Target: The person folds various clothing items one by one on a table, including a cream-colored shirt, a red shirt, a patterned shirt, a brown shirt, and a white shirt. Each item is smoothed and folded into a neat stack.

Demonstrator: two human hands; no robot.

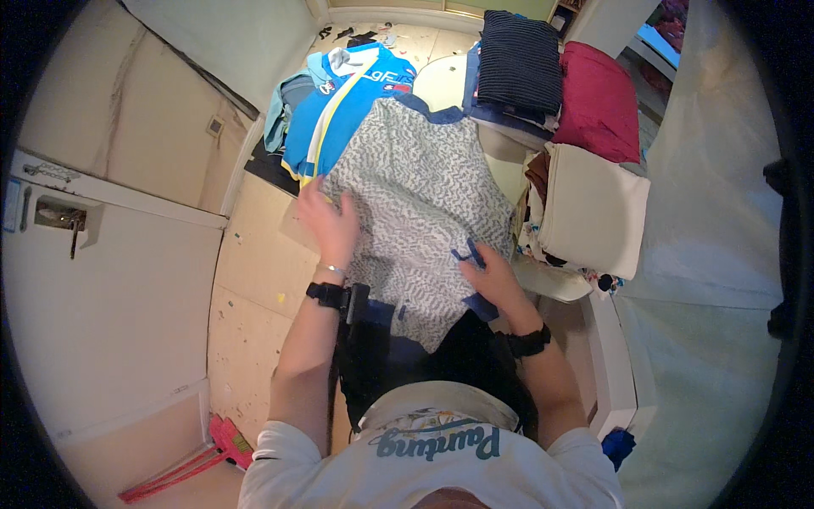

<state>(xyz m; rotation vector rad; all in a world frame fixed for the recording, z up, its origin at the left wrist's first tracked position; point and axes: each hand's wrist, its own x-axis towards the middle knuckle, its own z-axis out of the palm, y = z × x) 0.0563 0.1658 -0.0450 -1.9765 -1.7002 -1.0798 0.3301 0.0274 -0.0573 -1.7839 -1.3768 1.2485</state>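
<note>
A grey-and-white patterned garment [407,178] with a navy collar lies spread in front of me, its lower end draped toward my lap. My left hand [329,227] is at its left edge, with thumb and fingers apart. Near its lower right side, my right hand [493,278] closes on the garment, and a bit of navy trim shows between the fingers. Just beyond my left hand is a blue zip jersey [352,106] with white and yellow stripes, partly beside and beyond the patterned garment.
To the right are folded clothes: a dark striped pile top [519,68], a crimson piece [598,102] and a cream folded cloth [598,208] over other fabrics. A white door [119,280] stands at the left. A pink-red item with straps [229,441] lies low on the left.
</note>
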